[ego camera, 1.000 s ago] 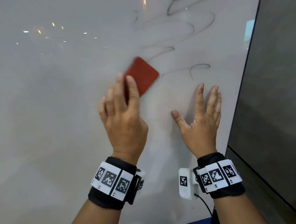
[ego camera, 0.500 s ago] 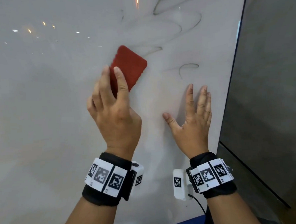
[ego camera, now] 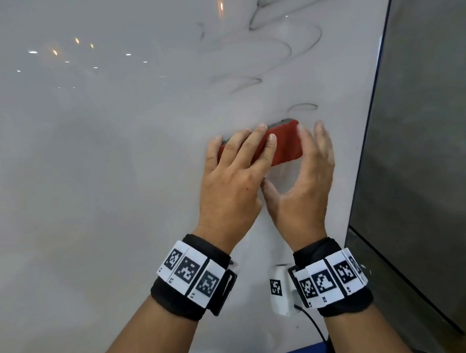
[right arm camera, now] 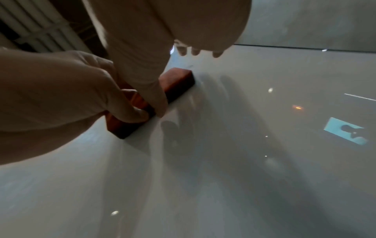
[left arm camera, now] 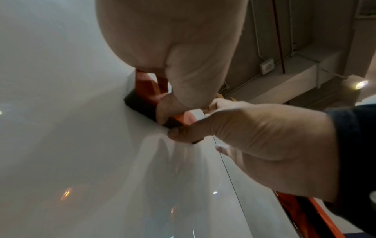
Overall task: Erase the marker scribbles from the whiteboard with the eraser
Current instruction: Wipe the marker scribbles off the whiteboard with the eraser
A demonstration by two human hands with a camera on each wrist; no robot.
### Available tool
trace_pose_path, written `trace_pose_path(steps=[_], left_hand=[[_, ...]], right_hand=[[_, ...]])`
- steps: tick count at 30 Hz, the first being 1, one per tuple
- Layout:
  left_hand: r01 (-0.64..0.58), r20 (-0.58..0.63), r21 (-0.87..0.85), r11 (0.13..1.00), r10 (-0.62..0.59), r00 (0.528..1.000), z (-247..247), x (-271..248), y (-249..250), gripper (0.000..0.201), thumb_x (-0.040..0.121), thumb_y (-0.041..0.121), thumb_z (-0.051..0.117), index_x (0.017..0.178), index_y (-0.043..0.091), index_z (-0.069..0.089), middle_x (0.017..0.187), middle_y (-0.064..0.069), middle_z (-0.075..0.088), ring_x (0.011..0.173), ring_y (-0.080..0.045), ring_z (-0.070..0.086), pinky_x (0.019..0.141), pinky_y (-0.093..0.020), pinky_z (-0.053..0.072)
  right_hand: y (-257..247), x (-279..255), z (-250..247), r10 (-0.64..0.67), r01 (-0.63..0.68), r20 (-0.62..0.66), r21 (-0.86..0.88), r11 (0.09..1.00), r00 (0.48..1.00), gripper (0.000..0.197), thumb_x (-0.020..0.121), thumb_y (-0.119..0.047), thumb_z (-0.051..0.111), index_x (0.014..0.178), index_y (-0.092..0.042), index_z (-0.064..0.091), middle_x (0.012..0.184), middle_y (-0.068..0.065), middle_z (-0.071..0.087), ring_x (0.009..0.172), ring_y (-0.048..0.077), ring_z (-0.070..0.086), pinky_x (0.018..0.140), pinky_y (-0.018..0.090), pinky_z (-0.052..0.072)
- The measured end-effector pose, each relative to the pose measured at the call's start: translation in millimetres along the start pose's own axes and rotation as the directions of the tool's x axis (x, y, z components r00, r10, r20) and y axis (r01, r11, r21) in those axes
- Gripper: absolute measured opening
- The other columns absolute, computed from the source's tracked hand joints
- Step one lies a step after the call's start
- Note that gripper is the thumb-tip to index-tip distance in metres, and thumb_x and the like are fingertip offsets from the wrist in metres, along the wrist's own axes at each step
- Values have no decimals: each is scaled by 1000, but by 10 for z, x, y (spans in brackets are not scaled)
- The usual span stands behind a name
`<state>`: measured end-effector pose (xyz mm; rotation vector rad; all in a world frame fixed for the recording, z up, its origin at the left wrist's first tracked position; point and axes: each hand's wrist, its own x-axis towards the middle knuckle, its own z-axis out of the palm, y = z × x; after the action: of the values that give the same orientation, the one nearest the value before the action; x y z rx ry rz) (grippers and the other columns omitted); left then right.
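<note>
The left hand (ego camera: pixel 232 181) holds the red eraser (ego camera: pixel 284 144) flat on the whiteboard (ego camera: pixel 92 183), long side lying sideways; the right hand (ego camera: pixel 305 188) cups its right end, fingers loose; the scribbles (ego camera: pixel 273 47) sit just above, nearer the right hand.

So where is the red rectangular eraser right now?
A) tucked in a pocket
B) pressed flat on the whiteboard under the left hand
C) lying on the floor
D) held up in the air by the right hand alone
B: the red rectangular eraser sits flat against the glossy whiteboard, with the left hand fingers curled over it.
</note>
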<state>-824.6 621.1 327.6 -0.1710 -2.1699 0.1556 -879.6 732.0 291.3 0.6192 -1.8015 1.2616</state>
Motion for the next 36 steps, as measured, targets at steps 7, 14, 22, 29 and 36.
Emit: trace_pose_path(steps=[7,14,22,29,36], left_hand=[[154,-129,-41,987,-158,979,-106,-149,-241,77,80,12,72,149,16,38,153,-9,39,146,-29,28,118,-57,21],[478,-62,192,857,-475,878,-108,-263,-458,103,82,70,57,159,27,3,164,-18,-2,152,-33,-3,115,-67,8],[466,-56,227,855,-466,883,-94,-278,-453,102,85,73,52,159,26,-1,164,-20,-4,151,-34,-5,116,-65,6],[474,-55,222,852,-474,879,-95,-277,-438,101,86,72,53,158,26,-1,164,-20,-3,151,-35,-4,115,-68,9],[481,-45,217,850,-483,874,-100,-280,-438,100,86,73,49,158,26,-1,164,-19,-4,152,-34,-5,116,-66,7]], right_hand=[[-25,53,141,-152,153,-18,49,987,988,50,77,-6,77,125,-12,61,138,2,56,139,25,37,110,51,35],[-67,-34,185,-85,82,-38,-75,994,996,60,73,-31,83,128,-27,59,113,4,53,103,23,45,90,44,46],[135,98,152,-78,64,-262,-61,996,962,61,75,-30,83,130,-14,64,101,16,52,93,32,50,87,41,50],[-9,-34,314,-50,50,-261,-6,999,964,61,76,-29,83,128,-6,64,107,16,53,95,30,51,85,43,52],[255,147,151,19,-33,-327,-35,999,945,62,76,-31,82,129,-4,63,109,19,56,100,31,51,90,45,49]])
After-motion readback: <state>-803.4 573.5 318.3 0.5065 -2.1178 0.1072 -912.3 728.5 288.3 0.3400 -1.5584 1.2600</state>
